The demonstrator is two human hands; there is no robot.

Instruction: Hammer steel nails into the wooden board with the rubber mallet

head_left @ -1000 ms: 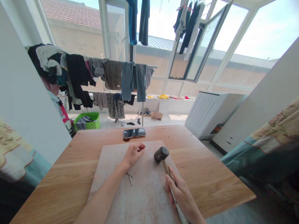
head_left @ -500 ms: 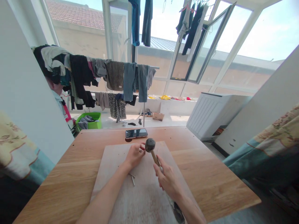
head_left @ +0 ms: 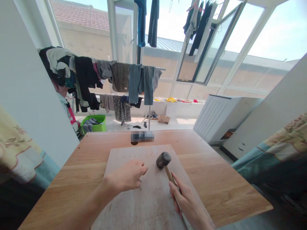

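Observation:
My right hand (head_left: pixel 183 195) grips the pale handle of a mallet (head_left: pixel 163 160), whose dark, thick head is held above the right part of a whitish board (head_left: pixel 153 204). My left hand (head_left: pixel 128 175) hovers low over the board's left half, fingers curled; what they hold, if anything, is hidden. Beside its lower fingers a metal nail (head_left: pixel 140 184) shows in part; I cannot tell whether it is touched. Along the far side of the board runs a row of several small nail-like marks (head_left: pixel 140 155).
The board lies on a wooden table (head_left: pixel 216 179). Near the far edge is a phone (head_left: pixel 142 136), blurred now, beside a dark round hole (head_left: pixel 134 143). Beyond stand a laundry-laden drying rack (head_left: pixel 149 118), a green basket (head_left: pixel 98 127) and a white cabinet-like unit (head_left: pixel 213 118).
My left hand has drawn back from the far nail row towards me, over where the loose nails lay. The mallet and my right hand have moved slightly right and nearer.

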